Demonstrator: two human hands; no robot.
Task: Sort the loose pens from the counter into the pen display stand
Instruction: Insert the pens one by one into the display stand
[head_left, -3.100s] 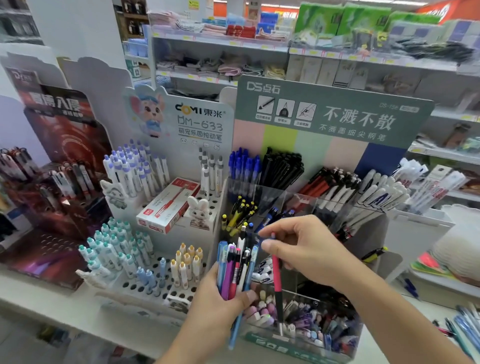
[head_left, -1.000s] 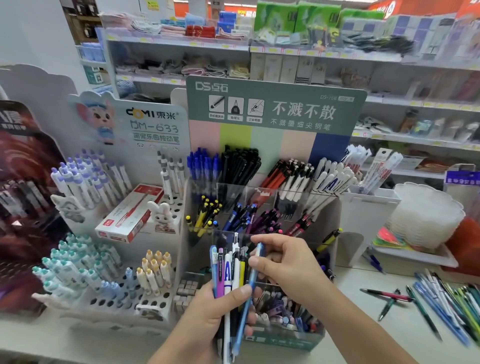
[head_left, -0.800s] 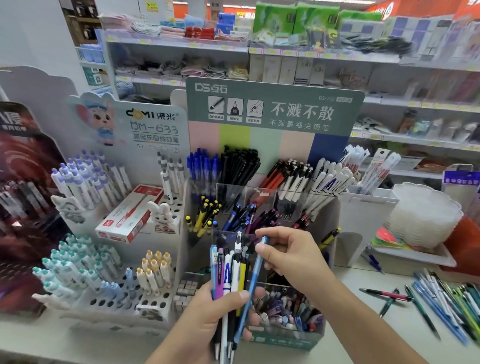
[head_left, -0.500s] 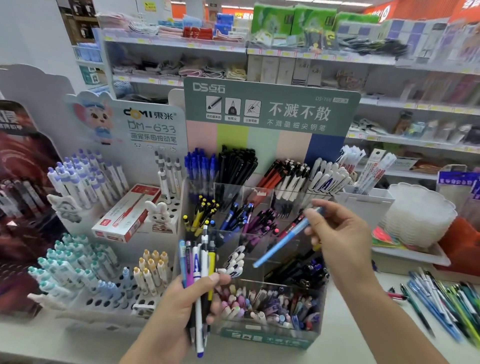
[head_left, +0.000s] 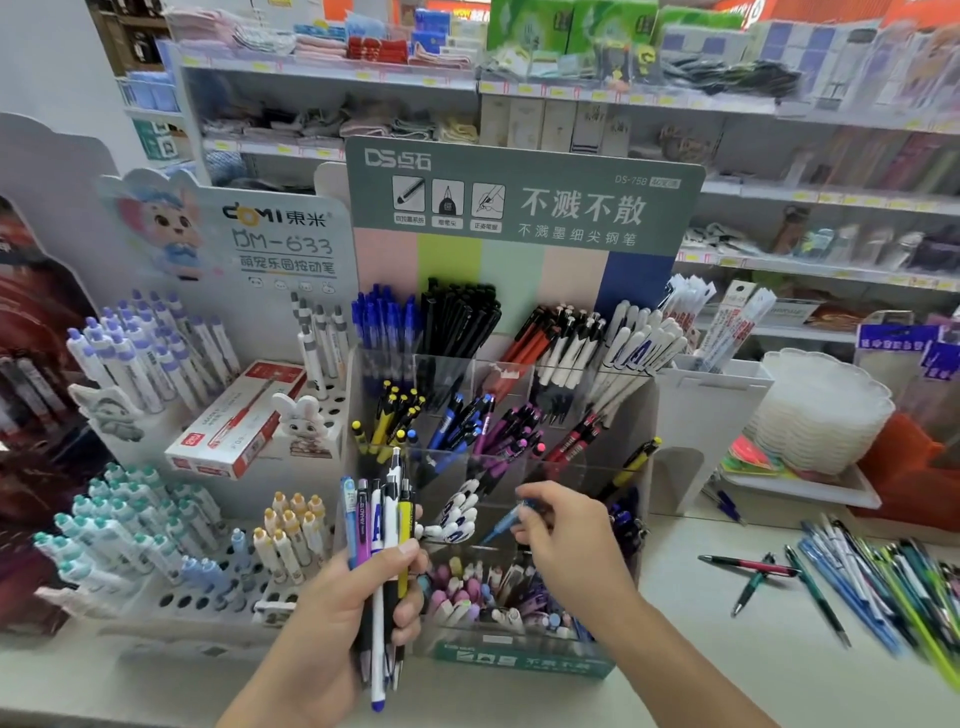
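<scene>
My left hand (head_left: 348, 613) grips a bunch of several pens (head_left: 382, 525), upright, in front of the clear tiered pen display stand (head_left: 498, 662) with the green header card. My right hand (head_left: 571, 540) pinches a light blue pen (head_left: 501, 525) by its top end; the pen slants down-left into a lower-middle compartment of the stand. Its lower tip is hidden among the pens there. Loose pens (head_left: 857, 587) lie on the white counter at the right.
A white peg-hole pen rack (head_left: 171, 597) with a red-and-white box (head_left: 239, 421) stands left of the stand. A white holder (head_left: 701, 415) and a stack of white dishes (head_left: 821, 415) stand at the right. Store shelves fill the background.
My right hand pulled the light blue pen out of the left hand's bunch, swung it up to the right, then lowered it into the stand. The left hand moved slightly left.
</scene>
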